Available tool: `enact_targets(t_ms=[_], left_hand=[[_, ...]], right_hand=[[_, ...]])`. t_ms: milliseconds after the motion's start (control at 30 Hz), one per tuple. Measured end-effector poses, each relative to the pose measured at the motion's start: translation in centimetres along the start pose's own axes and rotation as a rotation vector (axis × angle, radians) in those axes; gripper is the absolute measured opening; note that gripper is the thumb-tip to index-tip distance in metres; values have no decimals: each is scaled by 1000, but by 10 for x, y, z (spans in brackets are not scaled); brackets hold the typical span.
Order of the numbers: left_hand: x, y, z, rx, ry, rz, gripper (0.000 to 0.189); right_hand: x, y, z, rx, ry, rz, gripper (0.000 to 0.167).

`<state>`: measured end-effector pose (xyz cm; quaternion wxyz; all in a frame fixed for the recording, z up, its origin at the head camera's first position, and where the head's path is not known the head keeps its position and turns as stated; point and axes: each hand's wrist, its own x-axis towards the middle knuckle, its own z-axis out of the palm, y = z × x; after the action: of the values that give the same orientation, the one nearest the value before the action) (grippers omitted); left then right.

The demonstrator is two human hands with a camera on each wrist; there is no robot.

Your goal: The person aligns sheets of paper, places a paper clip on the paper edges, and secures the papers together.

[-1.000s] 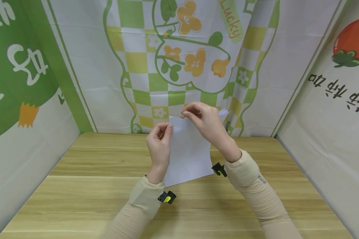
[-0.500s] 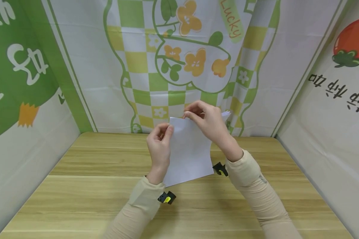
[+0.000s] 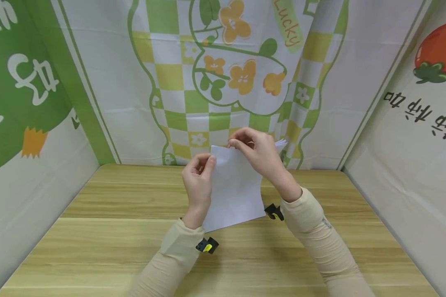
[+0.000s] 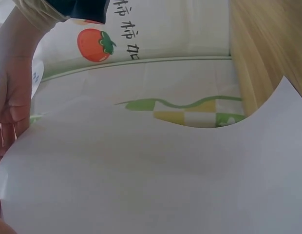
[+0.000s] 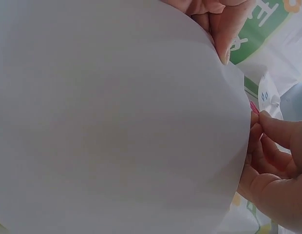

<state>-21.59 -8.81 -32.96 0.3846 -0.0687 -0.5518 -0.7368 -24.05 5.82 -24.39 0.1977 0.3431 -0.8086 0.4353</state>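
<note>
Several white paper sheets (image 3: 236, 189) stand upright above the table, bowed, with sheet corners fanning out behind the right hand. My left hand (image 3: 198, 177) pinches their upper left edge between thumb and fingers. At the top edge, my right hand (image 3: 260, 154) pinches a small, thin pink paper clip (image 5: 254, 107) between thumb and forefinger; most of the clip is hidden by the fingertips and the paper. In the left wrist view the paper (image 4: 141, 170) fills the lower part, its edge curving.
A wood-grain table (image 3: 115, 255) lies under the hands. Printed cloth walls (image 3: 171, 49) enclose it at the back and both sides. Black wrist cameras (image 3: 207, 245) sit at both cream sleeves (image 3: 304, 210).
The right hand has shifted very slightly to the right along the paper's top edge. The left hand and the sheets have hardly moved.
</note>
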Motion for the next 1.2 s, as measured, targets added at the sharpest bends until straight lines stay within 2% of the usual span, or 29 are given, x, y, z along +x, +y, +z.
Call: enact_targets(t_ms=[567,733,1067,1200], left_hand=[[-1,1,1,-5,17,-23,12],[-1,1,2,-19,25,-31,3],[-2,0,2,-49,29,-50,2],[-2,-1,2,-62,32,-50,9]], right_hand=[[1,0,-1,-19,-23,-34,13],[2,1,-1,-18,-34,-31,12],[-1,3,0,-19,-36,-42,13],[-1,3,-1,-27,-35,-52,13]])
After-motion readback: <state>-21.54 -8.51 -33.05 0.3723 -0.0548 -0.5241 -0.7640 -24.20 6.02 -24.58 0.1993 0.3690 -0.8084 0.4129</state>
